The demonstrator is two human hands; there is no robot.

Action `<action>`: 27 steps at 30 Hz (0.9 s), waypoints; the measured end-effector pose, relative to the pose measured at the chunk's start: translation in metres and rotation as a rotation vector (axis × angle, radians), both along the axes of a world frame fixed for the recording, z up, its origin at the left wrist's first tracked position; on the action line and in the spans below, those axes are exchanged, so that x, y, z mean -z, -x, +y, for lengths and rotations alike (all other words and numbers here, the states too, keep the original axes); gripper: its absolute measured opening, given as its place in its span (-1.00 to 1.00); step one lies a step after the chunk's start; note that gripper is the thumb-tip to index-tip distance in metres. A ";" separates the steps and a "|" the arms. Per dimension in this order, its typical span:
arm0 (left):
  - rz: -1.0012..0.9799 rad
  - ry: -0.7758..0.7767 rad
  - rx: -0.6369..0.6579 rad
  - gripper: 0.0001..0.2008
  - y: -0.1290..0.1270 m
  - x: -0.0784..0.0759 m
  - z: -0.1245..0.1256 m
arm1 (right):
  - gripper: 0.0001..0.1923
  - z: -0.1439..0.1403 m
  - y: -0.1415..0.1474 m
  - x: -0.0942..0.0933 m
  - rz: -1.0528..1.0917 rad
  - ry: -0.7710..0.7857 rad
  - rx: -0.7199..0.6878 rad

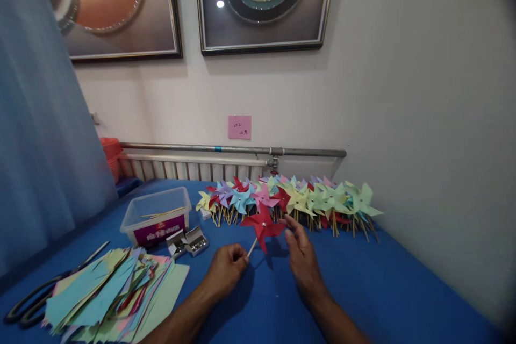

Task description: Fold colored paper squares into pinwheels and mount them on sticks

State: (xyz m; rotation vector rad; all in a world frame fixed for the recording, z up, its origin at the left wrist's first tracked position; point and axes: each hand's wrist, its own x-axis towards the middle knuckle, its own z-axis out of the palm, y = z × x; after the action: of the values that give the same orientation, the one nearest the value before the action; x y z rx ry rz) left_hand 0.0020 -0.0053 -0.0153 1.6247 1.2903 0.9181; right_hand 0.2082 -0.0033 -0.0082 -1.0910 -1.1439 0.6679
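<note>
A red paper pinwheel (263, 223) with a silvery pin at its centre stands tilted over the table's middle. My left hand (228, 270) pinches the low end of its thin wooden stick. At the pinwheel's right edge is my right hand (300, 255), its fingers apart and the fingertips close to a red blade; whether they touch it I cannot tell. Just behind, finished pinwheels (298, 200) in many colours lie in a dense row with their sticks pointing toward me.
On the left are a clear plastic tub (155, 209) with a few sticks, small boxes of metal pins (196, 242), a pile of coloured paper (100, 295) and black-handled scissors (38, 296). A radiator (181, 168) and pipe run behind the blue table (363, 290). A curtain (44, 118) hangs at left.
</note>
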 end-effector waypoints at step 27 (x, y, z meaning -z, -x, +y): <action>0.416 -0.108 -0.110 -0.86 0.021 -0.015 0.005 | -0.66 0.009 -0.019 0.002 -0.311 0.157 -0.029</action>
State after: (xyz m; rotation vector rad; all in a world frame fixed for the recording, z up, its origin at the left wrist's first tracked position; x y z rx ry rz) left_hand -0.0187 -0.0006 -0.0004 1.9141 1.6477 0.7472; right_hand 0.2268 0.0054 -0.0104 -1.3471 -1.3930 0.6325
